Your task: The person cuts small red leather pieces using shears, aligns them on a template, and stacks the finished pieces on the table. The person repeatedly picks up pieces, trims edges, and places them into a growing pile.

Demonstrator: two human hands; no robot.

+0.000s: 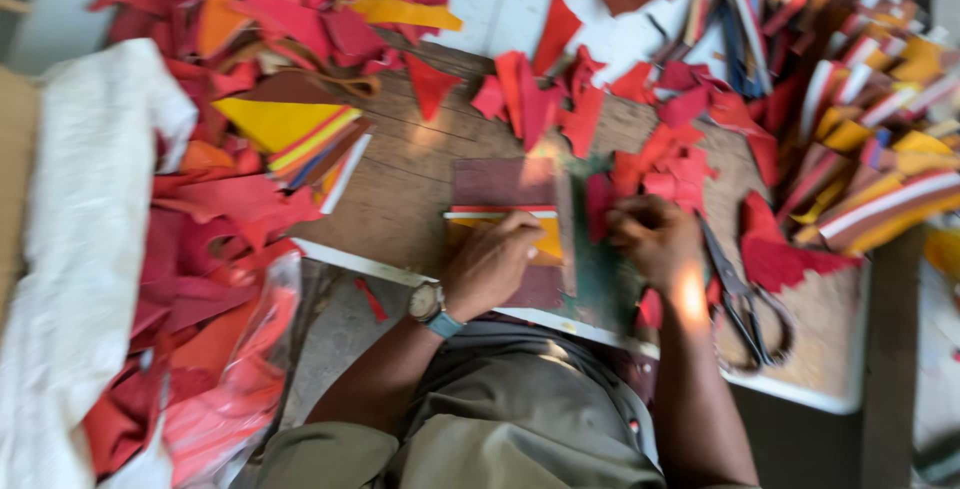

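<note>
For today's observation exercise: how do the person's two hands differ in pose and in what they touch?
The left hand lies flat, pressing a yellow piece on the maroon sheet; the right hand is curled among red scraps. The left wrist wears a watch; the right is bare, nearer the scissors. Both rest over the wooden board.

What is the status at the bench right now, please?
Left hand pressing flat on yellow piece. Right hand closed, contents hidden. Scissors and red scraps close beside.

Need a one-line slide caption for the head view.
Seen from above, left hand presses a yellow piece on a maroon sheet, right hand beside it, scissors and red scraps nearby.
</note>
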